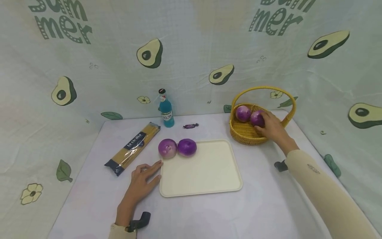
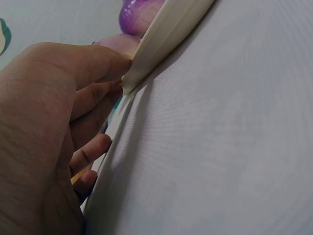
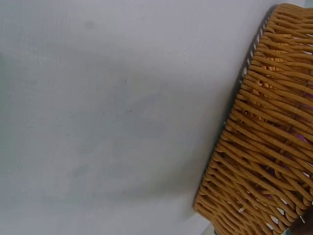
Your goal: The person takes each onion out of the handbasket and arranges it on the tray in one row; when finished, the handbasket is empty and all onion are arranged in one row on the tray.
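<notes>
A yellow wicker basket (image 1: 247, 134) at the back right holds two purple onions. My right hand (image 1: 270, 126) reaches into it and grips the nearer onion (image 1: 257, 118); the other onion (image 1: 243, 113) lies beside it. A cream tray (image 1: 203, 172) lies mid-table with two purple onions (image 1: 167, 148) (image 1: 187, 147) at its far left corner. My left hand (image 1: 143, 181) rests flat on the table, fingers straight, touching the tray's left edge (image 2: 161, 44). The right wrist view shows only the basket wall (image 3: 264, 147).
A spaghetti packet (image 1: 132, 147) lies left of the tray. A blue bottle (image 1: 166, 109) and a small wrapped candy (image 1: 191, 125) stand near the back. A black object (image 1: 280, 165) lies by my right forearm. Avocado-print cloth walls surround the table.
</notes>
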{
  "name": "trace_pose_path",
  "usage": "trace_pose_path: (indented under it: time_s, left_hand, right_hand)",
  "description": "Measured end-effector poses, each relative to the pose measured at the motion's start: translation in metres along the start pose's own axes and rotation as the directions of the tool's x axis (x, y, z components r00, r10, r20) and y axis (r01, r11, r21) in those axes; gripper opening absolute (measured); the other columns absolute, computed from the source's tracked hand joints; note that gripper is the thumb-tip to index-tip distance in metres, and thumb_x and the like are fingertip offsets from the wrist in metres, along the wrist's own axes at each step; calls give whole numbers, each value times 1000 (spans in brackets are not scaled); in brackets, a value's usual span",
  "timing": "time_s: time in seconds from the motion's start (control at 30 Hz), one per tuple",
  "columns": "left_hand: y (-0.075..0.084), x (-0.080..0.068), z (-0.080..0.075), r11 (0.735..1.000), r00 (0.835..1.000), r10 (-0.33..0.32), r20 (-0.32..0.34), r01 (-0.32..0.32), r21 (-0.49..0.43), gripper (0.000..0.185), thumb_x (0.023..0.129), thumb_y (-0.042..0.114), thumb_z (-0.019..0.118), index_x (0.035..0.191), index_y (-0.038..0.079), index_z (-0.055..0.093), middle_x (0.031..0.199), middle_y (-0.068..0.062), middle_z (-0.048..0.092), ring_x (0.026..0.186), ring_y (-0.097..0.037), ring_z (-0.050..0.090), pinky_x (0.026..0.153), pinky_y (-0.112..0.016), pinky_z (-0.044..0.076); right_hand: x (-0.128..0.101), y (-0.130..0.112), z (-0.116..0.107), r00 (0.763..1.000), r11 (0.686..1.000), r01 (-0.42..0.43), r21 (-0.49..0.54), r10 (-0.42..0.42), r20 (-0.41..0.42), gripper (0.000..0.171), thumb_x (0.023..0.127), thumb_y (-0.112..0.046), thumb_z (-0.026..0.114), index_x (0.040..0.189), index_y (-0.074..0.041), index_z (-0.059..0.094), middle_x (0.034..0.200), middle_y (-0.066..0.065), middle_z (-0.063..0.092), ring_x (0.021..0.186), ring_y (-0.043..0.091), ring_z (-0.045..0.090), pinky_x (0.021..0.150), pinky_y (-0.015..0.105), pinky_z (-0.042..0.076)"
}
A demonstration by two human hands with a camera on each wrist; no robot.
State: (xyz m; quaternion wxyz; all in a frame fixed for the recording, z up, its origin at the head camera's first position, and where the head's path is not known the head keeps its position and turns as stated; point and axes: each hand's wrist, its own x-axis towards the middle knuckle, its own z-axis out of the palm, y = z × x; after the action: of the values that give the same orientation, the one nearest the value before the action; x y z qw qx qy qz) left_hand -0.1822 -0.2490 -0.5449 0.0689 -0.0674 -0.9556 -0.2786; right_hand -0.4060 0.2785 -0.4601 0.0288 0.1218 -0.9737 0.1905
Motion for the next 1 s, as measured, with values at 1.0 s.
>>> trace_pose_path:
  time_s: [1.0]
  left_hand:
    - [3, 2, -2, 1000, 1000, -7, 8, 7, -19, 50, 96, 37, 66, 145, 34, 54, 149, 12, 50, 121, -20, 39, 99, -48, 26]
  right_hand:
    - [23, 12, 9, 996, 996, -75, 48, 73, 41, 87, 94, -17, 72, 154, 9, 15, 155, 36, 14, 139, 55, 21, 109, 67, 22]
